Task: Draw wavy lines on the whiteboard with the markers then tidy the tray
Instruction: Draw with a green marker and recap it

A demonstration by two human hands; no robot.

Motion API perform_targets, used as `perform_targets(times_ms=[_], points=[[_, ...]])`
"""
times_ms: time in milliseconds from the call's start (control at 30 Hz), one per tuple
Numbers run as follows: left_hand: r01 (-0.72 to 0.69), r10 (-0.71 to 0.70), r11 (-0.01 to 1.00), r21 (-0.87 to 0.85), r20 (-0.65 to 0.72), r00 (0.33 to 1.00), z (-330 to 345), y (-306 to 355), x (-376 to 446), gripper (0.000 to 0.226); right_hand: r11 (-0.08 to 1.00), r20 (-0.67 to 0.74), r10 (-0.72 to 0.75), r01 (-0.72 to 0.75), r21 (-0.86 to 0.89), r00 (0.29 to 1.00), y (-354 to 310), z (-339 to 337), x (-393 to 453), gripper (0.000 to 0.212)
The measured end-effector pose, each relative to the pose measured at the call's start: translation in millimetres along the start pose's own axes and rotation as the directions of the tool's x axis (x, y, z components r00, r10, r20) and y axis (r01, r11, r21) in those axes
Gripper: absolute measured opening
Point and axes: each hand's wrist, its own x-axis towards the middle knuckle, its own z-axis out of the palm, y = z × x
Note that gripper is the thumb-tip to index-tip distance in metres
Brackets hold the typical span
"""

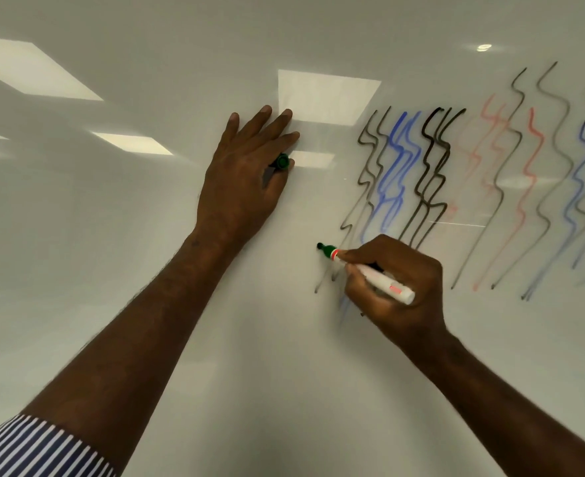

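Observation:
A glossy whiteboard [146, 235] fills the view. Wavy lines [432, 173] in black, blue and red run down its right half. My right hand [394, 284] grips a white marker [373, 275] with a green tip, and that tip touches the board at the lower left of the lines. My left hand [246, 180] lies flat on the board with straight fingers, left of the lines. A green marker cap [281, 162] is pinched between its thumb and forefinger. The tray is out of view.
Ceiling lights are mirrored in the board at the upper left and centre. The board's left and lower parts carry no marks. A striped sleeve [36, 449] shows at the bottom left.

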Motion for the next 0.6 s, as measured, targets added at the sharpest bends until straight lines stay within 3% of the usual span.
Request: perform_targets(times_ms=[133,200,267,433,600], points=[[0.005,-0.005,1.000,-0.020,0.005,1.000,-3.0,2.2,-1.5,0.041,1.000,-0.040,-0.002,0.002,0.018,0.999,-3.2,-0.1,-21.7,0.008],[0.013,-0.012,1.000,-0.028,0.009,1.000,-4.0,3.7,-2.4,0.042,0.993,0.082,-0.113,0.115,-0.027,0.990,-12.1,12.3,-50.0,0.010],[0.021,-0.020,0.999,-0.029,0.009,1.000,-4.0,4.0,-3.6,0.041,0.991,0.195,-0.129,0.131,0.001,0.972,-18.0,21.9,-72.2,0.009],[0.063,-0.066,0.995,-0.079,-0.034,0.997,-6.5,11.4,-15.6,0.042,0.987,0.219,0.060,-0.091,0.131,0.974,-24.2,17.0,-86.6,0.013],[0.156,-0.169,0.975,-0.160,-0.069,0.983,-11.9,21.4,-41.0,0.047,0.892,0.161,0.330,-0.363,0.271,0.930,-35.8,3.7,-102.0,0.014]])
